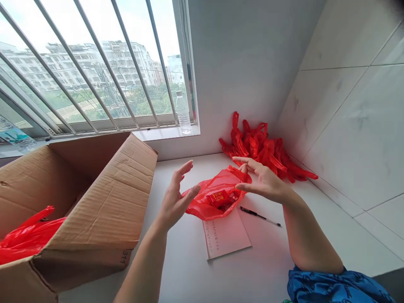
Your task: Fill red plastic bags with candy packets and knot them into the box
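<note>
A thin red plastic bag point(205, 212) lies on the white table, partly over a notepad point(232, 240). Through its film and mouth I see small red printed packets point(217, 198). My left hand point(176, 195) is raised at the bag's left side, fingers and thumb apart, holding nothing. On the other side my right hand point(260, 179) hovers by the bag's right edge, also with its fingers spread; whether its fingertips touch the film I cannot tell. A black pen point(260, 216) rests to the right of the notepad.
An open cardboard box point(110, 202) stands at the left with a red plastic bag point(31, 235) inside. More red bags point(259, 145) are heaped against the back wall. A clear bottle point(183, 111) stands on the windowsill, and another bottle point(15, 134) lies at far left.
</note>
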Tool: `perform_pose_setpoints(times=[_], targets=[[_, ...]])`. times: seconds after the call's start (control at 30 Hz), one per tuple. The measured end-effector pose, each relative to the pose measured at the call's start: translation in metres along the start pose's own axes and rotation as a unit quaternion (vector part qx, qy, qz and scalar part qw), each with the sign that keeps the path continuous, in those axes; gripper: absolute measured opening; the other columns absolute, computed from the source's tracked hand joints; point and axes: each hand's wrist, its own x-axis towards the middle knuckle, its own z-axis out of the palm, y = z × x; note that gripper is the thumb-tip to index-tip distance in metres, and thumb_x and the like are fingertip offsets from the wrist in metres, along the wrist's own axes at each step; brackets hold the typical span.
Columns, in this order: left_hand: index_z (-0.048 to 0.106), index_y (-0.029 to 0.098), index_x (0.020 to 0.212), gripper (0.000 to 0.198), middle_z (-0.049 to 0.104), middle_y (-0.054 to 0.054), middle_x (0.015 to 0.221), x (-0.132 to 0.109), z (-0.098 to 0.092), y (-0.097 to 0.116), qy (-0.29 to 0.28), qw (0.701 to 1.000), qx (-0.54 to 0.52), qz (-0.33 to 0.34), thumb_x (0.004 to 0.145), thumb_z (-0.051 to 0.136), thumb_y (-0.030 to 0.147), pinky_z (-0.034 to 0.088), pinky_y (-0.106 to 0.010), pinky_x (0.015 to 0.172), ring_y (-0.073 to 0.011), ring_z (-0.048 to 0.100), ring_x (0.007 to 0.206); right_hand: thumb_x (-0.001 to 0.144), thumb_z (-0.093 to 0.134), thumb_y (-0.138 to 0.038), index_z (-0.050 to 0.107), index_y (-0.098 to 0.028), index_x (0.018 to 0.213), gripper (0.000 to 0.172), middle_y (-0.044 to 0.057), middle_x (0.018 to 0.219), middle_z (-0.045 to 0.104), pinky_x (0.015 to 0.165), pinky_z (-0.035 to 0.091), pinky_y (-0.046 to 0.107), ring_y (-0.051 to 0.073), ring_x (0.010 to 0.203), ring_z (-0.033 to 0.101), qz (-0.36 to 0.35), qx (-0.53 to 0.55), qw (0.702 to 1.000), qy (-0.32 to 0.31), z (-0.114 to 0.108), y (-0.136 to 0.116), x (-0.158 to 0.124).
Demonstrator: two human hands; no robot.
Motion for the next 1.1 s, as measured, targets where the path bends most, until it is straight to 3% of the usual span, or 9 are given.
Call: perform_pose_setpoints(times=[0.1,0.2,0.3,0.4,0.47,0.57,0.67,0.87,1.1], targets=[[0.051,0.032,0.142,0.063,0.058,-0.012,0.139,-0.004,-0.019,0.003,-0.113,0.978,0.175,-0.022,0.084,0.067,0.052,0.055,-0.032,0.08,-0.0263,0.068,0.107,0.087,0.069,-0.05,0.064,-0.03,0.12,0.04,0.003,0.091,0.066,0.097,0.047,0.047,0.029,0.109,0.061,0.004,-0.101,0.994,0.04,0.004,-0.005,-0.001],[0.066,0.029,0.119,0.043,0.074,-0.006,0.103,-0.01,-0.033,0.003,-0.121,0.948,0.279,-0.091,0.081,0.069,0.049,0.047,-0.025,0.053,-0.0207,0.07,0.071,0.092,0.062,-0.045,0.065,-0.025,0.096,0.021,0.004,0.093,0.068,0.085,0.05,0.04,0.024,0.092,0.064,0.021,-0.113,0.989,0.093,0.001,-0.007,0.0],[0.069,0.029,0.101,0.027,0.073,0.002,0.073,-0.012,-0.044,-0.002,-0.12,0.932,0.306,-0.152,0.078,0.07,0.044,0.038,-0.022,0.045,-0.0195,0.068,0.061,0.09,0.064,-0.044,0.06,-0.024,0.089,0.02,0.005,0.11,0.068,0.082,0.051,0.035,0.024,0.102,0.064,0.016,-0.047,0.991,0.128,-0.006,-0.006,0.004],[0.068,0.031,0.103,0.025,0.069,0.004,0.069,-0.01,-0.054,-0.006,-0.118,0.95,0.258,-0.132,0.083,0.066,0.045,0.04,-0.021,0.044,-0.015,0.063,0.054,0.088,0.067,-0.043,0.056,-0.023,0.082,0.024,0.007,0.12,0.067,0.089,0.05,0.037,0.025,0.112,0.062,0.022,0.091,0.99,0.104,-0.009,-0.002,0.009],[0.067,0.031,0.111,0.028,0.067,0.003,0.074,-0.006,-0.058,-0.004,-0.086,0.973,0.191,-0.093,0.087,0.062,0.047,0.045,-0.021,0.047,-0.0129,0.06,0.054,0.09,0.065,-0.046,0.054,-0.023,0.079,0.027,0.005,0.102,0.072,0.089,0.051,0.04,0.024,0.099,0.067,0.04,0.201,0.975,0.088,-0.005,0.001,0.015],[0.063,0.027,0.121,0.037,0.064,-0.001,0.084,0.003,-0.058,0.002,0.025,0.996,0.054,-0.067,0.088,0.065,0.044,0.052,-0.021,0.053,-0.0136,0.062,0.066,0.092,0.06,-0.05,0.049,-0.024,0.074,0.033,-0.003,0.065,0.06,0.086,0.054,0.041,0.019,0.074,0.064,0.05,0.321,0.938,0.123,0.008,0.006,0.026],[0.064,0.025,0.121,0.04,0.064,-0.004,0.101,0.013,-0.053,0.005,0.108,0.986,-0.092,-0.082,0.084,0.073,0.037,0.052,-0.019,0.051,-0.0115,0.061,0.07,0.092,0.058,-0.054,0.045,-0.024,0.071,0.038,-0.005,0.063,0.048,0.082,0.056,0.038,0.014,0.062,0.055,0.057,0.383,0.909,0.156,0.024,0.008,0.038],[0.066,0.029,0.114,0.037,0.057,-0.006,0.139,0.018,-0.044,0.002,0.104,0.96,-0.253,-0.066,0.08,0.078,0.022,0.061,-0.023,0.071,-0.0117,0.066,0.085,0.093,0.056,-0.053,0.059,-0.032,0.111,0.027,0.001,0.106,0.065,0.084,0.057,0.039,0.017,0.084,0.064,0.032,0.375,0.911,0.167,0.045,0.005,0.045],[0.065,0.027,0.116,0.035,0.05,-0.007,0.148,0.009,-0.023,0.024,0.073,0.974,-0.201,0.074,0.084,0.072,0.013,0.066,-0.031,0.078,-0.0198,0.069,0.106,0.077,0.078,-0.055,0.029,-0.042,0.154,0.092,0.007,0.155,0.039,0.08,0.059,0.039,0.02,0.092,0.065,-0.055,0.274,0.96,-0.003,0.069,-0.026,0.033]])
